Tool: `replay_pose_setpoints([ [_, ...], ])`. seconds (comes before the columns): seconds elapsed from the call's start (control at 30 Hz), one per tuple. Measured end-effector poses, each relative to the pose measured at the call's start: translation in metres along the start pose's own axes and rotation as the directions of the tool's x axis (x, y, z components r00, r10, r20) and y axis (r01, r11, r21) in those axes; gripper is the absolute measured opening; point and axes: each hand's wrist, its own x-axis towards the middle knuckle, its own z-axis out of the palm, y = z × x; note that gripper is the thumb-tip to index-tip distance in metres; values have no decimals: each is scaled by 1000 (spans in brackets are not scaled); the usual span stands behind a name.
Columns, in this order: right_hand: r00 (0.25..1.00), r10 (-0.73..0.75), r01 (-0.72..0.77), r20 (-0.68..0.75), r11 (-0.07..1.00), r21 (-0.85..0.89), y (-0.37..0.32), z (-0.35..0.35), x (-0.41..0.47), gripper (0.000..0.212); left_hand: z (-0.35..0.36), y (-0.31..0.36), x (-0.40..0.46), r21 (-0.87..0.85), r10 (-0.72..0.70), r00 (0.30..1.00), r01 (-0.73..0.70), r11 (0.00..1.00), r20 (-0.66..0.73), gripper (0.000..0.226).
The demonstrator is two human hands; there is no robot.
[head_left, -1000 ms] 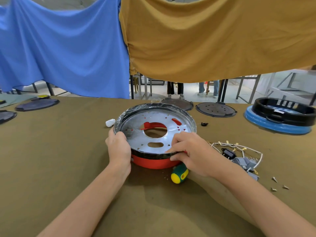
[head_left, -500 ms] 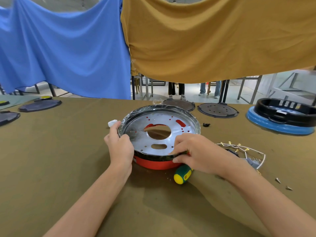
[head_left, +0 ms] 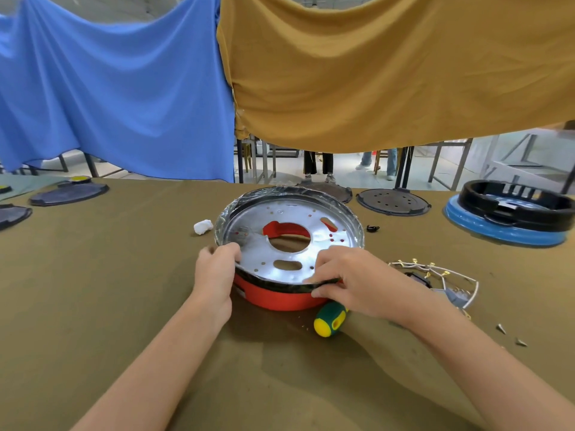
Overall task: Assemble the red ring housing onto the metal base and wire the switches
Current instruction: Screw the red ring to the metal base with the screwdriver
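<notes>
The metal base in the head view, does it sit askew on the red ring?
Yes. The metal base is tilted: its far rim stands high, its near rim rests on the red ring housing. Left hand and right hand grip it.

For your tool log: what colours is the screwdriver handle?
Green and yellow screwdriver handle, head view.

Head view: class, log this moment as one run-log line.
left hand grips metal base rim | right hand grips near rim | red ring housing underneath | screwdriver idle

The right hand [head_left: 351, 281] covers most of the green-and-yellow-handled screwdriver [head_left: 329, 318], its shaft unseen. The tangled white wire bundle with small switches [head_left: 435, 278] is partly hidden. Tiny metal bits [head_left: 501, 328] cannot be identified.
</notes>
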Motion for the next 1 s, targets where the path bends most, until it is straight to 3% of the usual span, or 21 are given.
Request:
replay_pose_setpoints([
  [0.03, 1000, -3, 3, 0, 1000, -3, 0, 1, 0, 17, -1, 3, -2, 9, -28, 999, 28, 1000, 31, 37],
  [0.17, 1000, -19, 19, -8, 1000, -7, 0, 1, -3, 20, -3, 12, -2, -54, -27, 987, 35, 998, 156, 47],
  [0.27, 999, -36, 36, -11, 999, -12, -1, 1, -6, 19, -5, 12, -6, -83, -43, 972, 63, 995, 230, 30],
  [0.37, 999, -42, 41, -9, 998, -48, -1, -1, -8, 23, -5, 8, -5, -110, -66, 966, 96, 989, 251, 27],
  [0.43, 999, -50, 49, -3, 996, -80, -2, -1, -11, 25, -5, 8, -8, -132, -84, 957, 124, 983, 277, 34],
  [0.53, 997, -77, 76, 2, 988, -138, -4, 0, -14, 28, -3, 6, -11, -169, -13, 938, 76, 983, 346, 65],
  [0.6, 994, -108, 107, 7, 977, -186, -5, 4, -15, 29, -1, 5, -12, -240, 92, 941, -12, 971, 324, 77],
  [0.7, 991, -136, 132, 1, 964, -230, -6, 10, -14, 28, 2, 7, -13, -319, 223, 938, -133, 938, 265, 64],
  [1.0, 990, -141, 133, -15, 962, -238, -2, 13, -11, 30, 2, 3, -6, -308, 226, 945, -147, 940, 237, 67],
])
